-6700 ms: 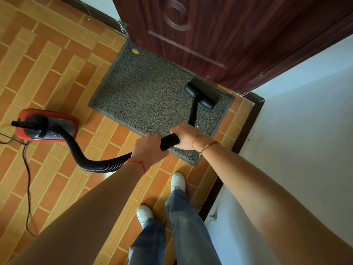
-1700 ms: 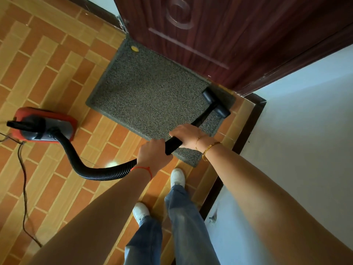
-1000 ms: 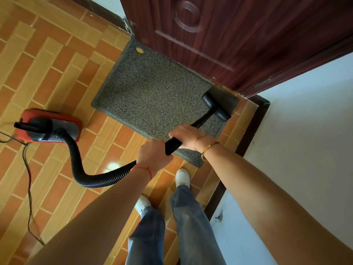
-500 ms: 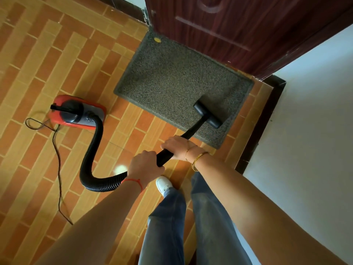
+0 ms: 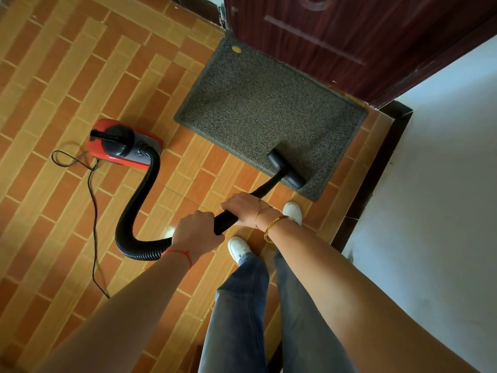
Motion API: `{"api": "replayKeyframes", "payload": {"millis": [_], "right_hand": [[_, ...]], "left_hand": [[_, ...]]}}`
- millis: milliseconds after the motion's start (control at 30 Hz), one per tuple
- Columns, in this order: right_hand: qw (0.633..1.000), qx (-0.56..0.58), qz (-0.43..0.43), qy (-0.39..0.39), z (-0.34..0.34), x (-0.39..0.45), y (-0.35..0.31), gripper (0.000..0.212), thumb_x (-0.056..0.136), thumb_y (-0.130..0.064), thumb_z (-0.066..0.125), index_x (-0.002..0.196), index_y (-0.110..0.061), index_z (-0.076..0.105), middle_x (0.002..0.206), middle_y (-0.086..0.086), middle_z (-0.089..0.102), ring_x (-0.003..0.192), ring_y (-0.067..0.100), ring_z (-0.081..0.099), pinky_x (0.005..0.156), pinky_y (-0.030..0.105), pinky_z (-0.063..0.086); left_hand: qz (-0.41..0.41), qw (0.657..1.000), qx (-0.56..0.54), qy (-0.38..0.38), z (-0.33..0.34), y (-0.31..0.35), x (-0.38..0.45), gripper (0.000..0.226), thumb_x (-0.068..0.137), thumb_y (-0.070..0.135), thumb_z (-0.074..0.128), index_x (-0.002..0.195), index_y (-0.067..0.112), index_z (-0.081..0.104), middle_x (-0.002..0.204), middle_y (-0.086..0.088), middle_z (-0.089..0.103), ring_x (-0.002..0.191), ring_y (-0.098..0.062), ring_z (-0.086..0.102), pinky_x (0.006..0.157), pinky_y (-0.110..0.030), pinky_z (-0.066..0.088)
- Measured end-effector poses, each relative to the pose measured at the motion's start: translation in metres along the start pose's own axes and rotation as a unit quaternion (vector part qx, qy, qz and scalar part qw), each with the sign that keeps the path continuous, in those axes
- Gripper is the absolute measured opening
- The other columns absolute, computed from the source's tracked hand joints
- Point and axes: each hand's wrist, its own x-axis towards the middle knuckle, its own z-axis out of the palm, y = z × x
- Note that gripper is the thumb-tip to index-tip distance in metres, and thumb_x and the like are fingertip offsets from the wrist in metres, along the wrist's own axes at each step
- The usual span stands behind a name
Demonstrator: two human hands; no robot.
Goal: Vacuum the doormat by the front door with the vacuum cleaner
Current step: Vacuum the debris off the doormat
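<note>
A grey speckled doormat [image 5: 263,106] lies on the tiled floor against a dark wooden door [image 5: 349,30]. The black nozzle [image 5: 286,168] of the vacuum rests on the mat's near right corner. My right hand [image 5: 246,208] grips the black wand just behind the nozzle tube. My left hand [image 5: 197,232] grips the wand's rear end where the ribbed hose [image 5: 139,205] joins it. The hose curves back to the red and grey vacuum body [image 5: 123,144], which sits on the floor left of the mat.
A thin black power cord [image 5: 92,211] trails over the orange brick-pattern tiles from the vacuum toward me. A white wall [image 5: 435,184] with a dark skirting board runs along the right. My white shoes [image 5: 238,249] stand just short of the mat.
The nozzle has been pulled from the mat's far right corner by the door back to its near right edge. I have stepped back, and the vacuum body now appears closer to the mat.
</note>
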Motion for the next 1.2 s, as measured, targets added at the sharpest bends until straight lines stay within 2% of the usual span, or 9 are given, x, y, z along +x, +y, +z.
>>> {"api": "replayKeyframes", "payload": {"millis": [267, 433, 567, 733, 900, 1200], "right_hand": [[1.000, 0.003, 0.013, 0.000, -0.004, -0.008, 0.040, 0.015, 0.089, -0.024, 0.055, 0.098, -0.012, 0.056, 0.091, 0.005, 0.066, 0.087, 0.024, 0.062, 0.079, 0.038, 0.049], [1.000, -0.010, 0.013, -0.003, -0.020, -0.016, 0.087, 0.015, 0.088, -0.023, 0.055, 0.099, -0.013, 0.057, 0.094, 0.004, 0.066, 0.092, 0.025, 0.061, 0.082, 0.038, 0.047], [1.000, -0.009, -0.005, 0.003, -0.037, -0.028, 0.133, 0.019, 0.091, -0.021, 0.052, 0.106, -0.010, 0.057, 0.100, 0.006, 0.065, 0.096, 0.024, 0.059, 0.083, 0.034, 0.042], [1.000, -0.017, -0.002, -0.002, -0.063, -0.038, 0.194, 0.017, 0.092, -0.022, 0.051, 0.102, -0.009, 0.056, 0.102, 0.007, 0.064, 0.098, 0.025, 0.058, 0.082, 0.033, 0.040], [1.000, -0.017, 0.019, -0.003, -0.099, -0.049, 0.256, 0.011, 0.092, -0.021, 0.051, 0.097, -0.011, 0.055, 0.098, 0.005, 0.064, 0.095, 0.024, 0.058, 0.084, 0.035, 0.043], [0.999, -0.045, 0.024, 0.015, -0.132, -0.053, 0.330, 0.015, 0.089, -0.022, 0.059, 0.099, -0.012, 0.054, 0.098, 0.003, 0.064, 0.096, 0.021, 0.059, 0.084, 0.031, 0.041]], "left_hand": [[0.009, 1.000, -0.008, -0.006, -0.011, 0.029, 0.026, 0.019, 0.083, 0.034, 0.056, 0.092, 0.017, 0.060, 0.070, 0.003, 0.057, 0.055, -0.012, 0.054, 0.045, -0.022, 0.041], [0.007, 0.999, -0.032, -0.008, -0.029, 0.061, 0.056, 0.018, 0.082, 0.032, 0.056, 0.089, 0.016, 0.060, 0.071, 0.001, 0.058, 0.060, -0.017, 0.059, 0.047, -0.024, 0.042], [0.013, 0.999, -0.050, -0.011, -0.046, 0.095, 0.086, 0.014, 0.081, 0.031, 0.057, 0.085, 0.017, 0.056, 0.068, 0.003, 0.054, 0.056, -0.014, 0.053, 0.045, -0.023, 0.037], [0.025, 0.998, -0.062, -0.010, -0.077, 0.138, 0.128, 0.018, 0.081, 0.031, 0.056, 0.088, 0.015, 0.059, 0.078, -0.002, 0.060, 0.066, -0.021, 0.061, 0.052, -0.027, 0.045], [0.034, 0.997, -0.074, 0.010, -0.111, 0.177, 0.172, 0.018, 0.081, 0.031, 0.057, 0.089, 0.014, 0.059, 0.068, 0.002, 0.049, 0.060, -0.020, 0.052, 0.050, -0.027, 0.039], [0.046, 0.994, -0.091, 0.036, -0.149, 0.222, 0.227, 0.016, 0.080, 0.029, 0.058, 0.085, 0.014, 0.057, 0.067, 0.002, 0.051, 0.060, -0.020, 0.054, 0.053, -0.027, 0.043]]}}
